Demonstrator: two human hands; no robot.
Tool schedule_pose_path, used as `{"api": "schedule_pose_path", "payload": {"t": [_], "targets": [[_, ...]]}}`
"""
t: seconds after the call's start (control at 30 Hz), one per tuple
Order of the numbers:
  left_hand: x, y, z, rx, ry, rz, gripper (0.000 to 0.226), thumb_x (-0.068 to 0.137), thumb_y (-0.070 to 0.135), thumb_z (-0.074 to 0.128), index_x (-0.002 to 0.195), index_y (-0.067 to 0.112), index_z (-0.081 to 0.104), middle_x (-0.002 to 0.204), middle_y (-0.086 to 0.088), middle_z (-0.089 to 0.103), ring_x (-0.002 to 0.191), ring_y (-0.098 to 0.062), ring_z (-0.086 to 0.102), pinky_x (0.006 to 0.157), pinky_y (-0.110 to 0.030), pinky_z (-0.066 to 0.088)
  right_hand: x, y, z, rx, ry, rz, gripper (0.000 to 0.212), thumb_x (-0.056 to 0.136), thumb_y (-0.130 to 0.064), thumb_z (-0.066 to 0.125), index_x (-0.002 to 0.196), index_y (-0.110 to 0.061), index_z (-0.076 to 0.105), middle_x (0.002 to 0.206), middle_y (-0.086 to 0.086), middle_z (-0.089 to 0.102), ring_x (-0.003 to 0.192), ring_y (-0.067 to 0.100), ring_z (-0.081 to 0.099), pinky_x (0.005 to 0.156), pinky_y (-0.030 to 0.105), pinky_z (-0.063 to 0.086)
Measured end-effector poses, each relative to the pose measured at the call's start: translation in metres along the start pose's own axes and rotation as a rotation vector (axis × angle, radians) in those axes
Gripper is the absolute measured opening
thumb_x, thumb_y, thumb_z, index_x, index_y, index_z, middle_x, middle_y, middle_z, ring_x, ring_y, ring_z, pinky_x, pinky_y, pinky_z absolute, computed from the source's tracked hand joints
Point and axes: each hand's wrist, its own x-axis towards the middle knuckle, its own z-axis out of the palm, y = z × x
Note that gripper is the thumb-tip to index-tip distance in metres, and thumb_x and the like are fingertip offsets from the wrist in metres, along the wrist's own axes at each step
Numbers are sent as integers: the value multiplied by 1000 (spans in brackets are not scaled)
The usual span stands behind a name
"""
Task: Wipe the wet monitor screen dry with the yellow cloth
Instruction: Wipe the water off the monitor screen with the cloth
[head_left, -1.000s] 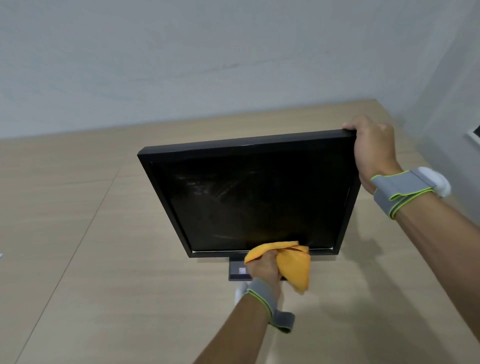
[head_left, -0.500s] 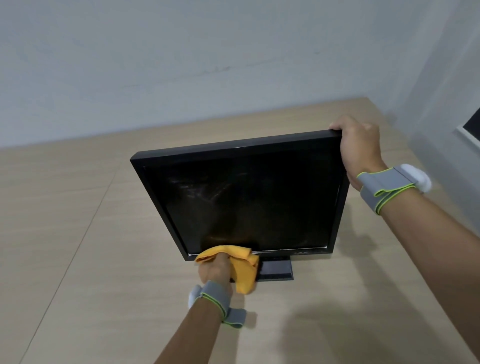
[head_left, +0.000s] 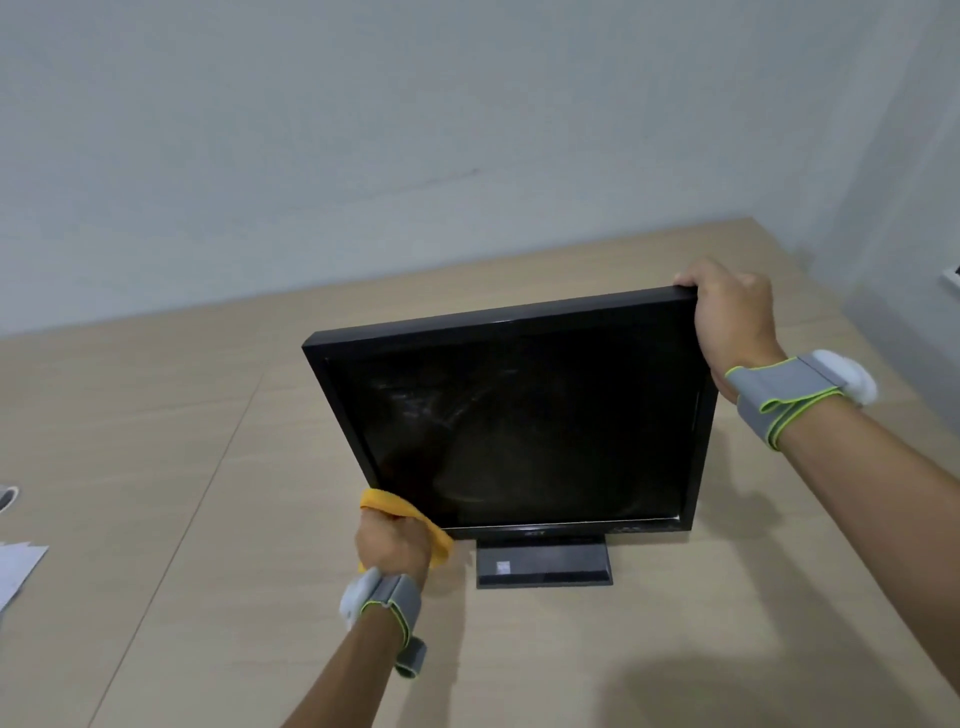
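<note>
A black monitor (head_left: 524, 426) stands tilted back on its dark base (head_left: 543, 566) on the wooden table (head_left: 156, 467). Faint streaks show on the upper left of its dark screen. My right hand (head_left: 732, 312) grips the monitor's top right corner. My left hand (head_left: 392, 540) is closed around the yellow cloth (head_left: 400, 506), which presses against the bottom left corner of the frame. Most of the cloth is hidden by my fingers. Both wrists wear grey bands with green edging.
White paper sheets (head_left: 15, 569) lie at the table's left edge, with a small grey object (head_left: 8, 496) above them. A pale wall (head_left: 415, 130) runs behind the table, and another wall closes in on the right.
My left hand has slid the cloth leftward along the bottom edge of the screen, from near the middle to the bottom left corner. My right hand keeps its hold on the top corner.
</note>
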Motion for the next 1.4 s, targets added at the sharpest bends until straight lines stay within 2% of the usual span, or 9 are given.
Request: {"api": "schedule_pose_path", "payload": {"t": [0.23, 0.4, 0.5, 0.6, 0.77, 0.97, 1.2, 1.3, 1.4], "targets": [[-1, 58, -39, -226, 179, 456, 13, 89, -1, 46, 83, 10, 50, 78, -12, 56, 71, -30, 53, 68, -37, 42, 1, 1, 1, -20, 9, 31, 25, 55, -42, 61, 56, -19, 51, 48, -6, 36, 62, 20, 35, 58, 36, 31], [5, 81, -55, -131, 399, 545, 12, 85, 5, 56, 81, -5, 61, 108, -24, 53, 99, -39, 47, 85, -45, 41, 2, 2, 0, -19, 19, -3, 31, 58, -41, 61, 70, -12, 62, 63, 4, 40, 66, 22, 35, 58, 36, 31], [4, 85, -52, -251, 374, 506, 14, 90, 9, 53, 92, -2, 61, 105, -22, 52, 99, -36, 50, 82, -34, 41, 1, 2, 0, -19, 16, -28, 29, 62, -37, 60, 76, -12, 64, 65, 6, 39, 67, 21, 34, 57, 35, 30], [4, 84, -50, -315, 418, 747, 18, 93, 7, 48, 107, 6, 58, 110, -21, 52, 100, -21, 49, 85, -20, 38, 1, 2, 1, -6, 12, -27, 27, 63, -35, 61, 76, -12, 62, 69, 8, 38, 67, 22, 34, 60, 37, 30], [2, 68, -28, -140, 359, 1015, 51, 100, 20, 46, 150, 17, 37, 137, -16, 32, 128, -31, 36, 110, -38, 32, 1, 3, 2, 12, 21, -31, 35, 56, -42, 61, 73, -12, 58, 67, 7, 32, 63, 19, 30, 59, 38, 27], [-28, 69, 13, 142, 178, 1241, 61, 99, 29, 48, 153, 17, 24, 157, -24, 14, 146, -46, 11, 118, -56, 13, 6, 4, 3, -10, 22, -37, 34, 52, -47, 60, 67, -16, 59, 58, -1, 35, 59, 15, 32, 56, 34, 27], [-82, 71, 39, 424, -229, 1700, 71, 95, 53, 44, 152, 15, 25, 149, -9, 41, 134, -31, 38, 110, -42, 27, 8, 9, -3, -19, 13, 10, 30, 56, -47, 51, 48, -24, 68, 45, -11, 53, 51, 12, 50, 57, 32, 41], [-54, 57, 29, 545, -140, 1725, 50, 93, 50, 49, 133, 20, 46, 124, -5, 66, 113, -26, 58, 93, -35, 38, 10, 7, -2, -23, 22, -21, 37, 69, -38, 40, 51, -37, 73, 50, -17, 62, 57, 3, 57, 57, 23, 46], [-11, 39, 11, 552, 76, 1535, 49, 91, 46, 46, 134, 22, 43, 115, -9, 69, 104, -32, 57, 84, -41, 42, 9, 6, 0, -17, 29, -56, 48, 76, -31, 33, 48, -40, 71, 48, -20, 61, 49, -6, 54, 46, 13, 42]]}}
